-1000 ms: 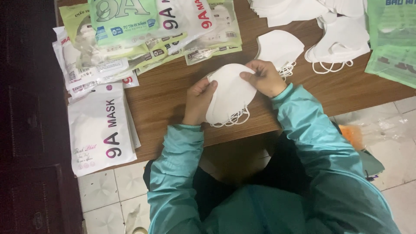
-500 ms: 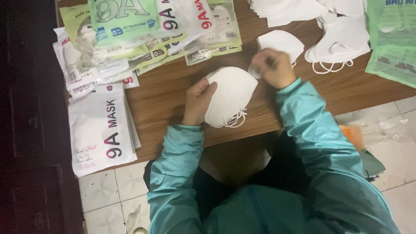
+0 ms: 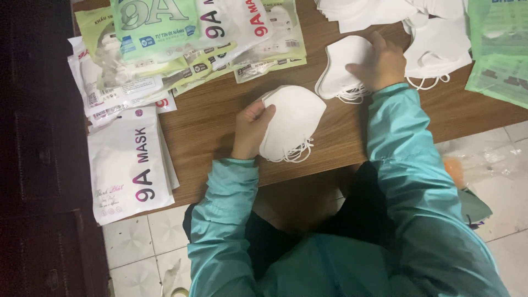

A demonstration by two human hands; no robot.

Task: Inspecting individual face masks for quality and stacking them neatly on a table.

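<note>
My left hand (image 3: pixel 252 127) grips the left edge of a small stack of folded white face masks (image 3: pixel 291 122), held on the wooden table (image 3: pixel 203 126) near its front edge, ear loops hanging below. My right hand (image 3: pixel 382 63) rests farther back on a second pile of white masks (image 3: pixel 341 66), fingers curled over its right side. Both arms wear teal sleeves.
Flat mask packages (image 3: pixel 129 165) in white and green lie stacked along the table's left side and back left (image 3: pixel 181 38). More loose white masks (image 3: pixel 434 47) and green packets (image 3: pixel 498 55) sit at the back right. Tiled floor and a dark cabinet (image 3: pixel 38 165) lie to the left.
My right hand left the stack held by my left hand and moved back and to the right onto the second mask pile. The left hand stayed on its stack.
</note>
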